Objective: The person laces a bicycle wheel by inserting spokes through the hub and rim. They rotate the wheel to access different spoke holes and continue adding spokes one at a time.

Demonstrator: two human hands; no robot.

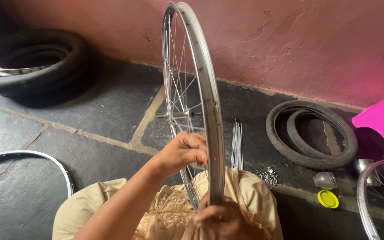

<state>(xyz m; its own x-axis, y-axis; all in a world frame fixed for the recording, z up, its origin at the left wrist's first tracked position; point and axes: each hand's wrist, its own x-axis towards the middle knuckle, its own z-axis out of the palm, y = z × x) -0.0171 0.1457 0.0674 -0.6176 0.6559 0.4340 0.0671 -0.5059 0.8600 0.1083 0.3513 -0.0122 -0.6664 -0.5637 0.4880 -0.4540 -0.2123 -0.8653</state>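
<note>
Wheel [201,89] upright between my knees, rim edge-on to me, hub [179,115] at mid height. Left hand [184,152] curled, fingertips pinched in among the spokes [179,66] by the rim. Right hand [221,218] closed round the rim's bottom edge. Loose spokes [237,142] on the stone floor [89,146] just right, nipples [268,176] beside them, tyre [312,133] further right.

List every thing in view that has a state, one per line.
Wheel rim: upright, spokes partly laced.
Left hand: fingers at the spokes.
Right hand: gripping the rim's lower edge.
Loose spokes: bundled flat on floor.
Jar: open, on its side.
Yellow lid: off, flat.
</note>
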